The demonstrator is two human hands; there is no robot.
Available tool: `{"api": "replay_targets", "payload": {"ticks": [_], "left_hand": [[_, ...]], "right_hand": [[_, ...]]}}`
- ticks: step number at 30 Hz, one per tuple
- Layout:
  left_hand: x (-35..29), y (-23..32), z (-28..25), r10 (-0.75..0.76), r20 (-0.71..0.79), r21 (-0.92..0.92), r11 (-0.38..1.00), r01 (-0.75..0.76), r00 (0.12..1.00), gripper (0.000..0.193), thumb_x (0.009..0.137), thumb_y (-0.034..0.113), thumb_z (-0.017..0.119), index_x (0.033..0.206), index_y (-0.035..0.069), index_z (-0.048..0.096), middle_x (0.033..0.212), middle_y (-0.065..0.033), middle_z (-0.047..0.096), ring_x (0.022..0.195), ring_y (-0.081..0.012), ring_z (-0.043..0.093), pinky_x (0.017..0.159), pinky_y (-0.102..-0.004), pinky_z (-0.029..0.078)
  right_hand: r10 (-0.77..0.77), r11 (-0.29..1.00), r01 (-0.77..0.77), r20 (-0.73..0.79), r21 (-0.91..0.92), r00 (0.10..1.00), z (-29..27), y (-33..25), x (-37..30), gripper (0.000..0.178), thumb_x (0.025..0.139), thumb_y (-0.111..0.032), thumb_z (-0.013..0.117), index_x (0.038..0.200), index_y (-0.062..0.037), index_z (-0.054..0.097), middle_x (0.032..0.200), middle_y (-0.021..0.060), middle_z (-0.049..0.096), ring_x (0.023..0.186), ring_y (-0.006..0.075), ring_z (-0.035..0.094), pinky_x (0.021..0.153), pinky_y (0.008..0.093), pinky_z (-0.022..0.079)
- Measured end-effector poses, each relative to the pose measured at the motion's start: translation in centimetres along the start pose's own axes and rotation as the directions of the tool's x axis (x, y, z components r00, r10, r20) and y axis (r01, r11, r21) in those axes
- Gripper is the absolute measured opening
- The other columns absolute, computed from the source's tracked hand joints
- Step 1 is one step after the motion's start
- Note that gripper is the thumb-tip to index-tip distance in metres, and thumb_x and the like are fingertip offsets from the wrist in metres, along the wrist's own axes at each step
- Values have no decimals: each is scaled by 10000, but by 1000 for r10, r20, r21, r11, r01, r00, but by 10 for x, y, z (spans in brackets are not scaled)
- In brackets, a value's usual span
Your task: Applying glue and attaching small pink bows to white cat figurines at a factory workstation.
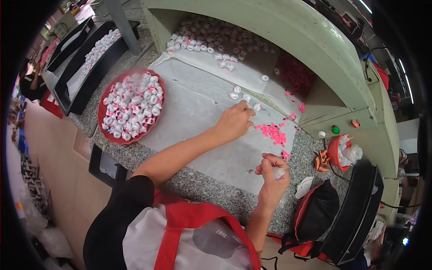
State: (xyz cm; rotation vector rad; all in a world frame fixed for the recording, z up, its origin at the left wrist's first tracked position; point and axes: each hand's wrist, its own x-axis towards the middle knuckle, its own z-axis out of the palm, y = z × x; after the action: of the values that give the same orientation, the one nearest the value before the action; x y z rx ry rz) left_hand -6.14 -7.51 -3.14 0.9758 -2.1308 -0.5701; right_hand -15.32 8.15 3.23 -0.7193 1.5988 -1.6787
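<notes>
My left hand (235, 121) reaches over the white sheet (193, 108), fingers bent and somewhat apart, with nothing visible in them. Just beyond its fingertips lie several small white ring-shaped plastic pieces (246, 97). To the right of that hand is a loose pile of small bright pink pieces (273, 133). Nearer to me, my right hand (272, 177) is closed around a white rounded piece (279, 173), partly covered by the fingers. A red scalloped basin (101, 122) on the left holds a heap of white pieces with pink bits.
A pale green shelf box (252, 18) stands at the back, with many white pieces (216, 33) and a dark pink heap (294, 74) inside. Black trays (74, 101) are at far left. A small red basket (334, 153), a black pouch (318, 211) and a black bin (355, 216) sit at right.
</notes>
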Motion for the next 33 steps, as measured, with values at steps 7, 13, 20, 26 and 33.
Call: {"api": "replay_targets", "payload": {"ticks": [7,13,20,26,33], "left_hand": [[0,26,-28,-203,436,-652,601,463,877,281,769,48,573,1047,34,532,912,-88,566,803,-210,592,659,-279,501],[-27,57,-75,-115,617,-739,-423,523,779,306,823,25,517,1124,-4,463,1022,-144,552,907,-229,582,768,-234,495],[-41,70,-83,-162,173,-898,379,223,972,247,749,-96,545,988,-31,540,1045,-178,531,961,-244,557,825,-311,473],[-42,81,-91,-259,212,-919,276,282,942,304,722,-128,562,1012,-60,503,1044,-164,531,977,-229,547,838,-310,466],[-43,80,-89,-211,176,-918,318,238,961,309,736,-123,557,1035,-71,495,1036,-133,530,981,-192,541,847,-279,467]], "right_hand": [[-126,991,127,-40,28,991,-31,-2,-6,370,744,48,576,1057,-28,395,833,69,475,725,154,540,689,298,481],[-93,988,84,65,127,994,-9,-45,-9,356,728,62,507,1069,2,421,910,119,523,738,151,534,694,261,458],[-468,869,446,-67,-214,881,9,-55,-35,256,707,-91,583,923,37,534,838,87,556,717,121,522,638,230,417],[-528,782,525,91,-336,844,9,-51,-39,207,730,-111,607,877,18,539,813,71,563,668,97,506,604,203,403],[-607,697,606,134,-383,783,7,-51,-33,206,683,-48,626,864,12,549,730,116,615,579,194,604,525,256,468]]}}
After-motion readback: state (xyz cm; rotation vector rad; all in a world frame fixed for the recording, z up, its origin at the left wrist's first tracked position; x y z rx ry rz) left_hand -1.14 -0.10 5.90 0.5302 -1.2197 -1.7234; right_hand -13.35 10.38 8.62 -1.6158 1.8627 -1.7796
